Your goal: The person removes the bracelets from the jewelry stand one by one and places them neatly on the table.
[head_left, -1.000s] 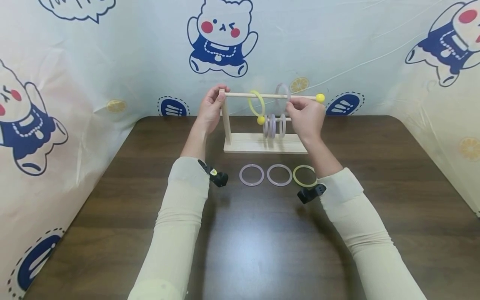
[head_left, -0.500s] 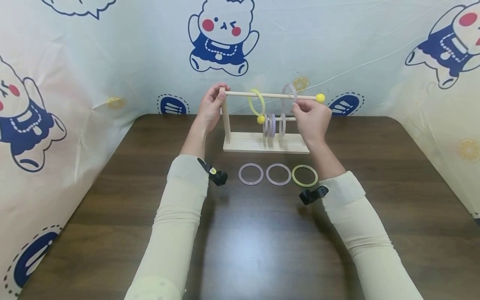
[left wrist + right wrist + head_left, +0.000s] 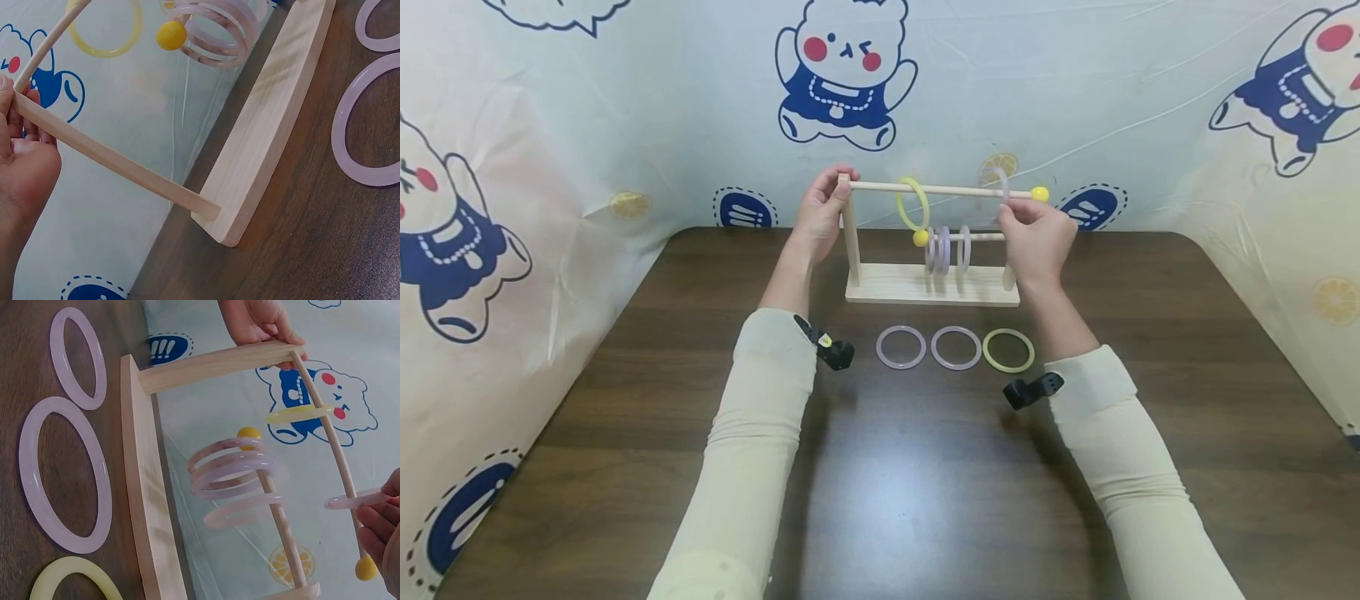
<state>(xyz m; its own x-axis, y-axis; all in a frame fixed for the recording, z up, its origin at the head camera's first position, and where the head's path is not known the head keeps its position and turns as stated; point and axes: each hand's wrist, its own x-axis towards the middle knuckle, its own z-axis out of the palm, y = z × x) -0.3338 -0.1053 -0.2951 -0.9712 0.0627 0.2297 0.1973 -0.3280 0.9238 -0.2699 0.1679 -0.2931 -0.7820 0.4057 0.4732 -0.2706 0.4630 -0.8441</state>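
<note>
A wooden rack with two rods stands on a plain base (image 3: 887,284). My left hand (image 3: 822,210) grips the top of its left post (image 3: 112,157), thumb on the near side. With thumb and fingers, my right hand (image 3: 1042,243) pinches a pale purple ring (image 3: 340,502) that encircles the upper rod (image 3: 332,439), close to the yellow end ball (image 3: 1040,194). Farther left on that rod hangs a yellow ring (image 3: 297,415). The lower rod (image 3: 284,540), tipped by another yellow ball (image 3: 921,238), carries several purple rings (image 3: 943,252).
Two purple rings (image 3: 877,348) and a yellow-green ring (image 3: 987,351) lie flat in a row on the brown table (image 3: 880,467), in front of the base. Behind the table hangs a printed cloth (image 3: 715,100) with bear figures.
My right hand has slid the purple ring rightward along the upper rod, nearer the yellow end ball. The left hand stays at the post.
</note>
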